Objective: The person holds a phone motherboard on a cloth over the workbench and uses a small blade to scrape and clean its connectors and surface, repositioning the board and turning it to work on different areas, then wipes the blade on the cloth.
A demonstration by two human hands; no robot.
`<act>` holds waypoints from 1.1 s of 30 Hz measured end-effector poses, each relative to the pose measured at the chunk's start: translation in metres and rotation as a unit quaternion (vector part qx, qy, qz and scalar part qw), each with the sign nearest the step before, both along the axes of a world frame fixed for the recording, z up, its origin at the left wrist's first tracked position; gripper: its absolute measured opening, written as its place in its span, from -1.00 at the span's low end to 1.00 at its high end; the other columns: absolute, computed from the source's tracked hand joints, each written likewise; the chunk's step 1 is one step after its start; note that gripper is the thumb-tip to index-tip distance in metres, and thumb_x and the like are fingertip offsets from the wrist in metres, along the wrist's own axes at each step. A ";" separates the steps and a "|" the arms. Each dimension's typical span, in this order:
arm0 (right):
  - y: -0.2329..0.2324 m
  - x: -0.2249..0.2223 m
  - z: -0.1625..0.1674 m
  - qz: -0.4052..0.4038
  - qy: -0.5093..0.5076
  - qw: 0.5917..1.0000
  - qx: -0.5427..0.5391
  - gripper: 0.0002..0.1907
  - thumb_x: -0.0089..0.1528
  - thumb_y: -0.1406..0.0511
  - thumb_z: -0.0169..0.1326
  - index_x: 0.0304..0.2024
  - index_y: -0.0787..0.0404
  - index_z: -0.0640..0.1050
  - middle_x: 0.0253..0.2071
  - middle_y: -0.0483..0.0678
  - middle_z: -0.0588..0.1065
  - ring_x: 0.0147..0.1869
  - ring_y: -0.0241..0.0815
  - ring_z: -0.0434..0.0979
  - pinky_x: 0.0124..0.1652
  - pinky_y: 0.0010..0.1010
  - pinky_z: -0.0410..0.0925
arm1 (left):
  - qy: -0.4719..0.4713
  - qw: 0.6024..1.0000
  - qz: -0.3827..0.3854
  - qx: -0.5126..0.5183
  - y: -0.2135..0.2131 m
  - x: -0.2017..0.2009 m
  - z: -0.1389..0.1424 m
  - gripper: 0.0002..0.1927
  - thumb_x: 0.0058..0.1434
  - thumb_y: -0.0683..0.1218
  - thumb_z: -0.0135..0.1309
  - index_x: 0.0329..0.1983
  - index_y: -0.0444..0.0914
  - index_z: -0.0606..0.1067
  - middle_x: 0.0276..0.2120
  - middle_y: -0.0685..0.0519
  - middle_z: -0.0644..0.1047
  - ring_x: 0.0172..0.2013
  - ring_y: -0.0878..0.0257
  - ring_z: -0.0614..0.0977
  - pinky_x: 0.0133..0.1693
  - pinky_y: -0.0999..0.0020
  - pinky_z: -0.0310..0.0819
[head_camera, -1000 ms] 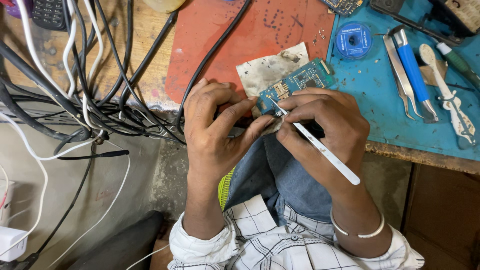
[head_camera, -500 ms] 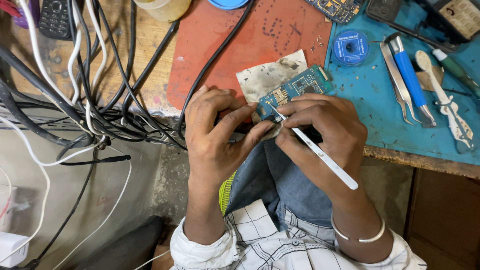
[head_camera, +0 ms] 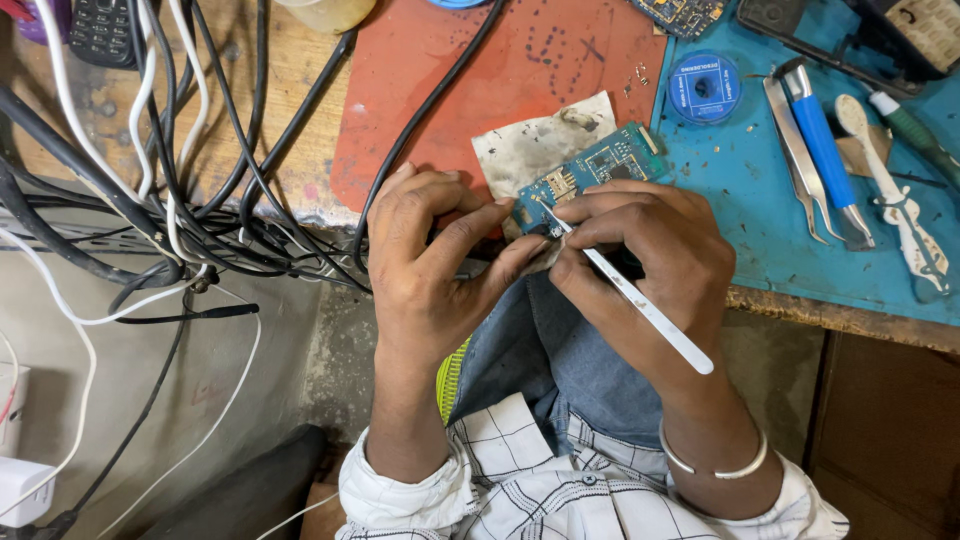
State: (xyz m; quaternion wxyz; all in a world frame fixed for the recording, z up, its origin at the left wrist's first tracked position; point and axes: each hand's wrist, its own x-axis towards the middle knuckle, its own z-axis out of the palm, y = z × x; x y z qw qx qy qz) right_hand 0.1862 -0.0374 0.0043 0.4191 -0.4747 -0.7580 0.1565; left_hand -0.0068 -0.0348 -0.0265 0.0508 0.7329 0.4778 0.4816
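The teal circuit board, populated with small metal components, lies tilted at the front edge of the worktop, partly over a stained white cloth where the red mat meets the blue mat. Compared with half a second ago, board, hands and tool keep the same arrangement. The left hand pinches the board's near corner with curled fingers, while the right hand grips a white tool pen-fashion, its tip on the board.
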 end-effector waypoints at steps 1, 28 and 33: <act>0.000 0.000 0.000 -0.005 -0.001 1.000 -0.004 -0.73 0.11 0.45 0.37 -0.28 0.18 0.51 -0.06 -0.10 0.64 0.09 -0.11 0.64 0.17 -0.31 0.37 | -0.001 1.000 -0.002 -0.003 0.000 0.000 0.000 -0.56 0.02 0.00 0.54 -0.11 -0.23 0.62 -0.11 0.04 0.51 0.03 0.05 0.57 0.18 0.05 0.41; 0.000 0.001 0.000 0.001 -0.006 1.000 0.001 -0.72 0.10 0.44 0.38 -0.28 0.17 0.51 -0.05 -0.11 0.64 0.11 -0.12 0.63 0.18 -0.31 0.38 | -0.004 1.000 -0.003 0.002 0.000 0.000 -0.002 -0.55 0.01 0.01 0.54 -0.12 -0.23 0.61 -0.11 0.03 0.51 0.03 0.04 0.57 0.20 0.04 0.41; 0.000 0.001 0.000 0.004 -0.005 1.000 0.005 -0.73 0.11 0.45 0.37 -0.27 0.17 0.51 -0.05 -0.10 0.64 0.11 -0.10 0.64 0.17 -0.30 0.37 | -0.001 1.000 -0.007 0.002 0.001 -0.001 -0.002 -0.56 0.04 0.00 0.54 -0.10 -0.24 0.62 -0.11 0.03 0.51 0.03 0.04 0.57 0.21 0.04 0.42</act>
